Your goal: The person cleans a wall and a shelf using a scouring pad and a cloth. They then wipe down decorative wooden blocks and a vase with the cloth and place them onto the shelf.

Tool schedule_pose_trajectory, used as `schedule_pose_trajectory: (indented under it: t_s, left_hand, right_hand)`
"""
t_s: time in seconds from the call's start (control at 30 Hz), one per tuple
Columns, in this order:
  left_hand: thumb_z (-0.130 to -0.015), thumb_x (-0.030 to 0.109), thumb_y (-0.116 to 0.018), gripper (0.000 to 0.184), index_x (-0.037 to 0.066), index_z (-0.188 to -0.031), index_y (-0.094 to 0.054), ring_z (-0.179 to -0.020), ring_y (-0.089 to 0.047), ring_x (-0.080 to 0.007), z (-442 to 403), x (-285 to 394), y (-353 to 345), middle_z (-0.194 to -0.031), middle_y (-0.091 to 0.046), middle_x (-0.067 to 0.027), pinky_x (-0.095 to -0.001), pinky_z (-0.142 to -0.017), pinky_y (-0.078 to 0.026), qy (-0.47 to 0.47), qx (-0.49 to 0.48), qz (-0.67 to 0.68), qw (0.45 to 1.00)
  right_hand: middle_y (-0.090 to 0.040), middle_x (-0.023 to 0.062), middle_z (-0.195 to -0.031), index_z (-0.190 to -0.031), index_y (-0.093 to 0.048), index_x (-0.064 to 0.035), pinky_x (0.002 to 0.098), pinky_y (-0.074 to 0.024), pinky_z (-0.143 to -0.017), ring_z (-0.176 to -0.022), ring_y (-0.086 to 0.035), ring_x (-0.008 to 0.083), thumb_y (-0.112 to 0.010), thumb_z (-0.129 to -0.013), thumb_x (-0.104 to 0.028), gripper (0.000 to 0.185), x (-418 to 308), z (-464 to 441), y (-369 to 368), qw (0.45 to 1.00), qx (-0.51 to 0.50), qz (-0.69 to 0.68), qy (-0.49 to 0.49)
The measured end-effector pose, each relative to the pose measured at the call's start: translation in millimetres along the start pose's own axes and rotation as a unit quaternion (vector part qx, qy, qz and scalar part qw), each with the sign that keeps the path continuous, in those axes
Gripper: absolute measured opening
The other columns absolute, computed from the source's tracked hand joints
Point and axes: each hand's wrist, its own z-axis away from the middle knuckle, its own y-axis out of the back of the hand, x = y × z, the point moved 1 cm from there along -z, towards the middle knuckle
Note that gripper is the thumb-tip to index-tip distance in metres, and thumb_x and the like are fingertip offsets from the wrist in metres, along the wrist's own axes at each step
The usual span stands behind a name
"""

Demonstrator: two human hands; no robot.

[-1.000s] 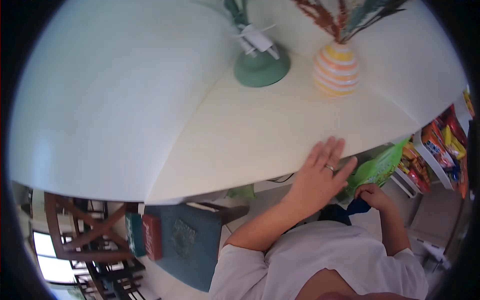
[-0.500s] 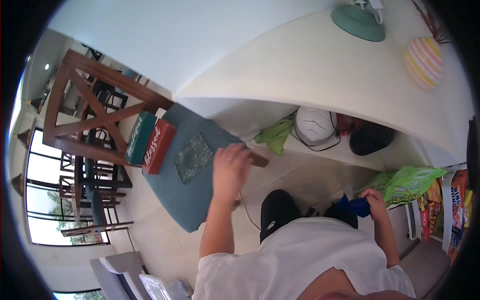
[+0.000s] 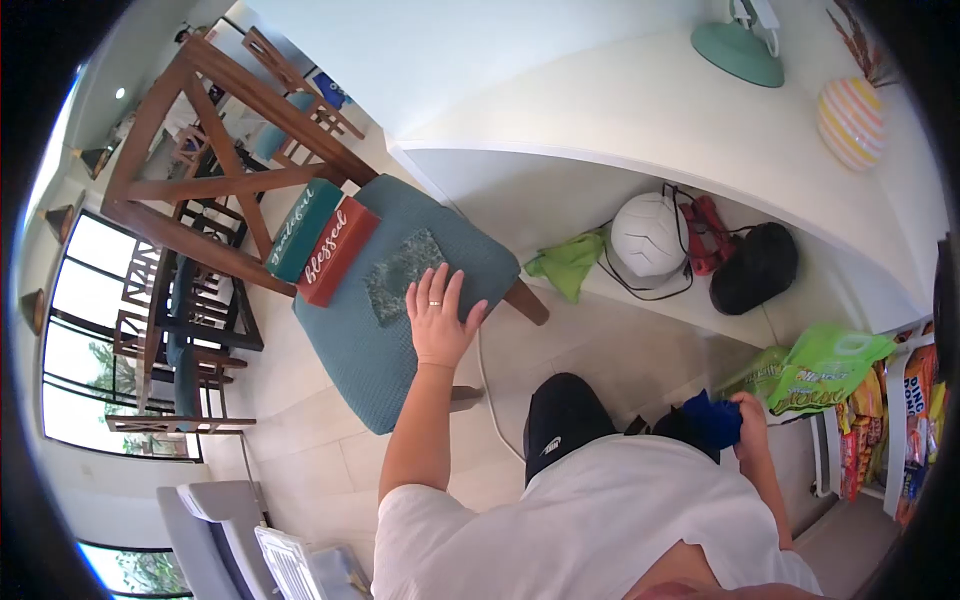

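Note:
My left hand (image 3: 438,322) is open with its fingers spread, a ring on one of them. Its fingertips lie at the near edge of a dark green, mottled flat square (image 3: 396,268) on a chair's blue-grey seat (image 3: 345,350). A red block lettered "blessed" (image 3: 338,252) and a teal block lettered "grateful" (image 3: 304,232) sit side by side by the chair's backrest. Near my lap, my right hand (image 3: 753,428) is closed on a bunched dark blue cloth-like thing (image 3: 712,420); its exact kind is unclear.
Beneath a curved white counter (image 3: 580,130), a shelf holds a green cloth (image 3: 570,268), a white ball (image 3: 648,236) and a black case (image 3: 755,270). At right stand a green bag (image 3: 835,368) and a snack rack (image 3: 862,440). A cable (image 3: 490,385) runs across the floor.
My left hand has come down, spread and flattened toward the mottled square. The view has shifted, showing more of the chair. My right hand still holds the blue thing.

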Motion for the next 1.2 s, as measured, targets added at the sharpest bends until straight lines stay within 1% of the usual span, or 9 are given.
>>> schedule_pose_trajectory:
  t_s: [0.17,0.27,0.37,0.53,0.63,0.73,0.77,0.9,1.2]
  left_hand:
    - [-0.080,0.039,-0.066,0.050,0.010,-0.119,-0.055,-0.121,-0.045,-0.0306,0,0,2,-0.128,-0.053,-0.0103,-0.0492,-0.106,-0.027,0.010,0.010,-0.010,1.000]
    - [-0.080,0.038,-0.066,0.050,0.010,-0.119,-0.055,-0.120,-0.046,-0.0300,1,0,1,-0.128,-0.053,-0.0101,-0.0489,-0.106,-0.027,-0.004,0.012,-0.016,1.000]
    - [-0.080,0.038,-0.066,0.049,0.011,-0.119,-0.056,-0.120,-0.046,-0.0294,-1,4,3,-0.128,-0.052,-0.0097,-0.0493,-0.106,-0.027,-0.009,0.006,-0.016,1.000]
    - [-0.080,0.042,-0.064,0.048,0.012,-0.117,-0.058,-0.119,-0.046,-0.0286,2,4,1,-0.128,-0.052,-0.0100,-0.0500,-0.105,-0.028,-0.021,0.004,-0.016,1.000]
    - [-0.081,0.043,-0.063,0.049,0.012,-0.118,-0.058,-0.120,-0.046,-0.0295,2,4,1,-0.129,-0.052,-0.0104,-0.0502,-0.105,-0.027,-0.025,0.001,-0.021,0.999]
    - [-0.082,0.044,-0.062,0.051,0.012,-0.120,-0.056,-0.121,-0.045,-0.0298,3,3,1,-0.129,-0.052,-0.0108,-0.0506,-0.105,-0.026,-0.026,-0.012,-0.025,0.999]
    - [-0.082,0.045,-0.062,0.052,0.012,-0.121,-0.055,-0.121,-0.045,-0.0298,3,2,1,-0.130,-0.052,-0.0109,-0.0507,-0.106,-0.026,-0.027,-0.016,-0.025,0.999]
    - [-0.083,0.047,-0.060,0.055,0.012,-0.125,-0.054,-0.123,-0.044,-0.0300,5,0,1,-0.132,-0.050,-0.0113,-0.0524,-0.107,-0.024,-0.022,-0.029,-0.020,0.999]
    - [-0.083,0.044,-0.062,0.053,0.011,-0.123,-0.054,-0.125,-0.041,-0.0332,10,0,9,-0.135,-0.046,-0.0131,-0.0569,-0.106,-0.024,0.004,0.023,0.050,0.998]
  right_hand:
    - [-0.061,0.0045,-0.083,-0.091,-0.058,-0.0087,0.0317,-0.0519,-0.071,-0.077,-0.061,0.0172,-0.047,-0.089,-0.018,0.015,-3,9,15,0.990,0.018,-0.127,-0.055]
    - [-0.065,0.0072,-0.090,-0.094,-0.060,-0.0066,0.0342,-0.0536,-0.075,-0.085,-0.064,0.0203,-0.047,-0.092,-0.024,0.022,-19,7,4,0.974,0.059,-0.164,-0.144]
    - [-0.066,0.0135,-0.097,-0.100,-0.060,0.0000,0.0391,-0.0523,-0.081,-0.092,-0.064,0.0270,-0.042,-0.093,-0.024,0.030,-13,-15,-1,0.964,-0.060,-0.233,-0.117]
    - [-0.065,0.0164,-0.108,-0.108,-0.060,0.0004,0.0438,-0.0508,-0.087,-0.100,-0.063,0.0317,-0.041,-0.094,-0.030,0.038,-46,-2,-57,0.921,-0.081,-0.358,-0.133]
    - [-0.065,0.0150,-0.105,-0.108,-0.061,-0.0023,0.0473,-0.0500,-0.087,-0.099,-0.063,0.0313,-0.047,-0.093,-0.034,0.038,-63,12,-79,0.884,-0.078,-0.410,-0.210]
    - [-0.065,0.0141,-0.103,-0.111,-0.060,-0.0060,0.0505,-0.0491,-0.087,-0.099,-0.063,0.0303,-0.054,-0.091,-0.036,0.037,-35,7,-85,0.891,-0.150,-0.360,-0.231]
    - [-0.064,0.0136,-0.104,-0.116,-0.057,-0.0060,0.0508,-0.0493,-0.087,-0.096,-0.063,0.0294,-0.061,-0.087,-0.026,0.035,-31,7,-91,0.909,-0.138,-0.327,-0.219]
    - [-0.061,0.0134,-0.110,-0.121,-0.051,-0.0044,0.0457,-0.0509,-0.088,-0.096,-0.062,0.0275,-0.065,-0.080,-0.009,0.043,-90,27,-144,0.951,-0.165,-0.255,-0.062]
    - [-0.059,0.0104,-0.108,-0.122,-0.049,-0.0085,0.0405,-0.0515,-0.087,-0.098,-0.060,0.0233,-0.064,-0.078,-0.010,0.047,-222,105,-161,0.945,-0.048,-0.166,0.278]
